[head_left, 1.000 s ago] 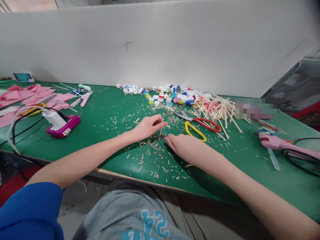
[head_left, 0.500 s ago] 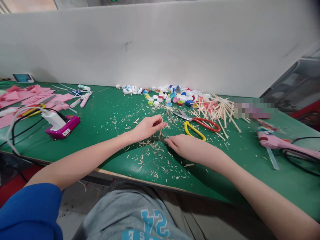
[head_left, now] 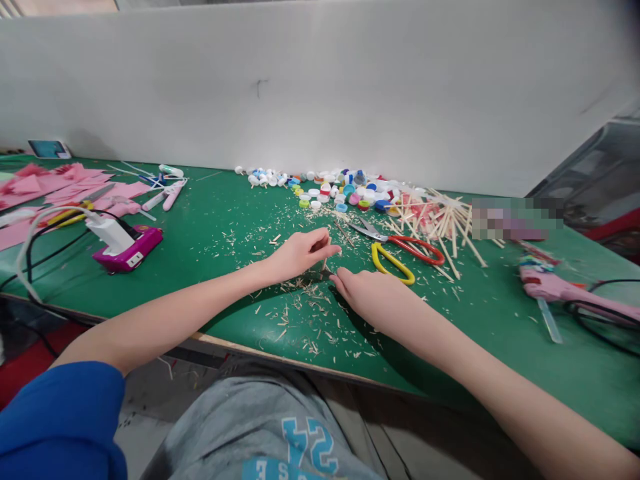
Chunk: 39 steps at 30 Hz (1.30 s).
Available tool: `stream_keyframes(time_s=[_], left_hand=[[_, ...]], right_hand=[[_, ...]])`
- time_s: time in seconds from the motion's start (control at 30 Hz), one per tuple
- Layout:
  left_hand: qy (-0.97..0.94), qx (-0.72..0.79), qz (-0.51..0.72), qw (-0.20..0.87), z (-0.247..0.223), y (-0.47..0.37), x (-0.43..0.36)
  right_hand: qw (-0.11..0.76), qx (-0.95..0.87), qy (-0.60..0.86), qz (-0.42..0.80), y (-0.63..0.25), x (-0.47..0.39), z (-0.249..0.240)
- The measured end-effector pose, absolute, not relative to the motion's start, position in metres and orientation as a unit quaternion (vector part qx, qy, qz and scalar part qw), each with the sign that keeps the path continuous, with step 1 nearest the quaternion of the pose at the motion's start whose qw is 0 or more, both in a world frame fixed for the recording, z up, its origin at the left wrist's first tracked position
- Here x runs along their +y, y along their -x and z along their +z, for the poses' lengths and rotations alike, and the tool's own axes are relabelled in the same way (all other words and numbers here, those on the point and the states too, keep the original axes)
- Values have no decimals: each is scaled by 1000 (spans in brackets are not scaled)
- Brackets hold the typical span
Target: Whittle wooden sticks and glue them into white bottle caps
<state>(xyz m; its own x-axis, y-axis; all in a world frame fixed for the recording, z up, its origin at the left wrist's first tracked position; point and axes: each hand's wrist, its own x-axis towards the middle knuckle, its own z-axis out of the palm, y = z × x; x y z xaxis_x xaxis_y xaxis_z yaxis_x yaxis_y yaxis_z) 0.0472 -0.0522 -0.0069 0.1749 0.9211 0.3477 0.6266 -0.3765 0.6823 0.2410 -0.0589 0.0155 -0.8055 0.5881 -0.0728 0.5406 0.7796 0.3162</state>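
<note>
Left of the scissors (head_left: pixel 389 238), your left hand (head_left: pixel 303 253) pinches a stick (head_left: pixel 324 263) upright between its fingers; your right hand (head_left: pixel 373 293) pinches a dark blade (head_left: pixel 327 273) near its lower end. Shave lightly, away from fingertips.

Behind the purple power block (head_left: pixel 144 247) I see pink paper (head_left: pixel 75 191), farther back a phone (head_left: pixel 49 149), and far right a pink glue gun (head_left: pixel 563 289).

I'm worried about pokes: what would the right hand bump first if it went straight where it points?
Probably the thin wooden stick in the left hand; the blade in the right hand is beside it. Depth is unclear.
</note>
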Motion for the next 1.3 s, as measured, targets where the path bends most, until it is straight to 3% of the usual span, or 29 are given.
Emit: stream_keyframes(time_s=[0.7, 1.3], left_hand=[[-749, 506, 372, 211, -7, -49, -54], [-750, 497, 366, 238, -3, -49, -57]], right_hand=[[104, 953, -278, 53, -244, -47, 25], [116, 942, -297, 101, -242, -54, 24]])
